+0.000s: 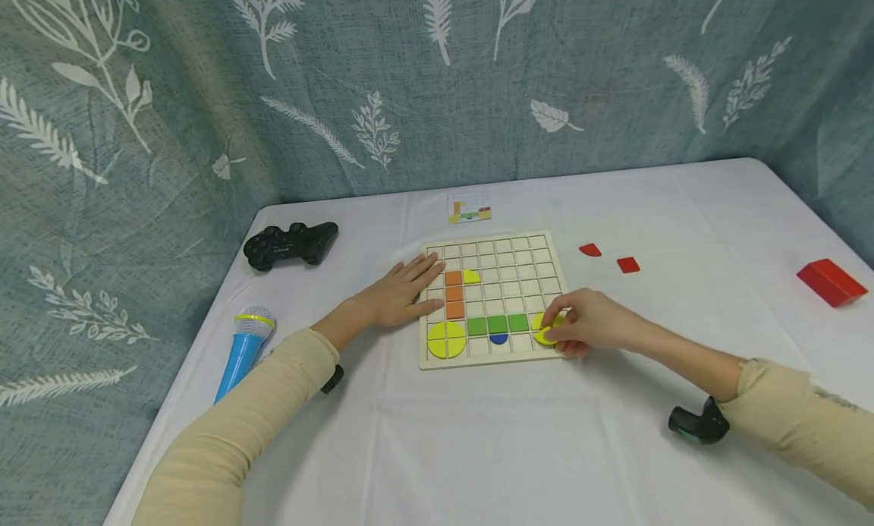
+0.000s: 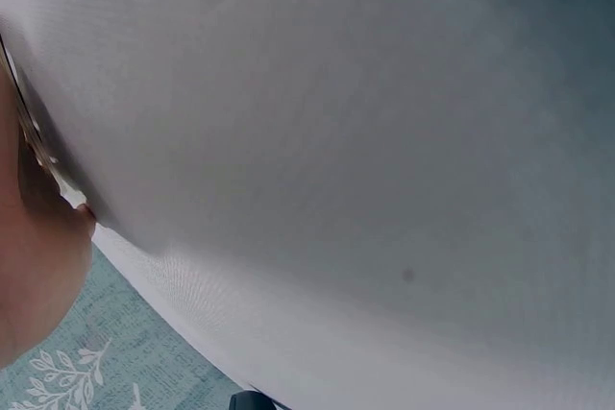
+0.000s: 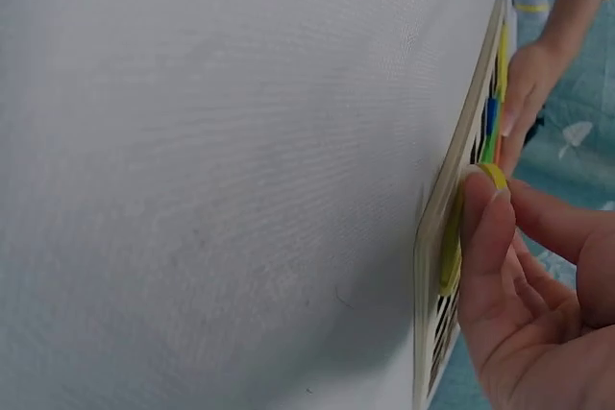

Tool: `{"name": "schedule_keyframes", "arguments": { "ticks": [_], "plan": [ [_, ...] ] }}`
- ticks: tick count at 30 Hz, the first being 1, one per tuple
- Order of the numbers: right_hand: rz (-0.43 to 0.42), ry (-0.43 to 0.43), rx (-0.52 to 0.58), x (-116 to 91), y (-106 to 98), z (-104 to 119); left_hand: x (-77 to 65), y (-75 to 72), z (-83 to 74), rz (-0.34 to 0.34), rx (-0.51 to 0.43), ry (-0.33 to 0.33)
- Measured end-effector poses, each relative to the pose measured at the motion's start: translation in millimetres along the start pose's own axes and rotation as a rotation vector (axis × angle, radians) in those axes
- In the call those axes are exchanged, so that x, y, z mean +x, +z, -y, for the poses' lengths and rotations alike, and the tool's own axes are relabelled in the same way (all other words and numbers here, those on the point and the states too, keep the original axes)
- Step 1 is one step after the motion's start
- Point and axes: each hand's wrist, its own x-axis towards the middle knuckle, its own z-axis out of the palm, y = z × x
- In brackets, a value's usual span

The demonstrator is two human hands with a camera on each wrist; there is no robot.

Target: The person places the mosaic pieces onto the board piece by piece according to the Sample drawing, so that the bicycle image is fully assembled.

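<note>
A pale wooden grid board (image 1: 529, 272) lies on the white cloth. My left hand (image 1: 403, 294) rests with straight, spread fingers along its left edge. At the lower right corner, my right hand (image 1: 583, 325) pinches a yellow quarter-circle piece (image 3: 494, 176) between thumb and fingers. Another yellow piece (image 3: 450, 252) lies beneath on the board, partly hidden by the fingers. Orange squares (image 1: 454, 293) form a column, with a yellow quarter-circle (image 1: 471, 277) beside its top. Green squares (image 1: 497, 325) make a row above a blue half-round shape (image 1: 499, 338). Yellow pieces (image 1: 446, 340) form a circle at lower left.
Behind the board lies a small pattern card (image 1: 469, 207). To its right are a red quarter-circle (image 1: 590, 250), a red square (image 1: 628, 265) and a red block (image 1: 831, 283). A black game controller (image 1: 292, 244) and a blue toy microphone (image 1: 242, 351) lie on the left.
</note>
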Motion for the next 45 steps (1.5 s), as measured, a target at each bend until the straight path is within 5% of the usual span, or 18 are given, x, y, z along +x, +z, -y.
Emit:
{"name": "schedule_keyframes", "arguments": {
  "ticks": [10,22,37,45],
  "plan": [
    [-0.025,-0.036,-0.088,-1,-3,2,-0.3,0.1,0.4,-0.004,-0.005,-0.001],
    [0.229,0.011,0.200,-11,-10,4,-0.5,-1.2,0.9,-0.008,-0.013,-0.006],
    [0.265,0.027,0.236,-9,-29,-13,0.6,0.7,3.3,-0.005,-0.013,0.003],
    [0.141,0.062,0.295,-7,-57,-35,0.7,1.8,3.2,0.000,-0.012,0.006]
  ]
}}
